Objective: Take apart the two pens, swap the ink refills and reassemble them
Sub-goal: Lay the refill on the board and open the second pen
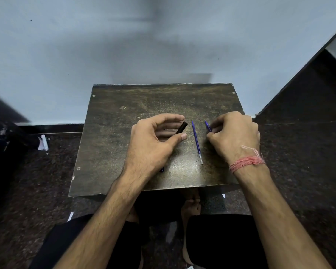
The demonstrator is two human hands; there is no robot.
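Observation:
On a small dark wooden table (113, 133) my left hand (155, 140) curls around a black pen barrel (181, 128); only the barrel's far end shows between forefinger and thumb. A blue ink refill (196, 141) lies loose on the table between my hands, tip pointing away. My right hand (235, 136) pinches a second blue refill (208, 126), whose tip sticks out past my fingers. A small dark blue piece (162, 169) peeks out from under my left wrist; most of it is hidden.
The table stands against a pale blue wall (66, 65) on a dark speckled floor (299, 162). Bits of white paper (43, 142) lie on the floor at left. My knees and bare feet (191, 204) are below the table's near edge.

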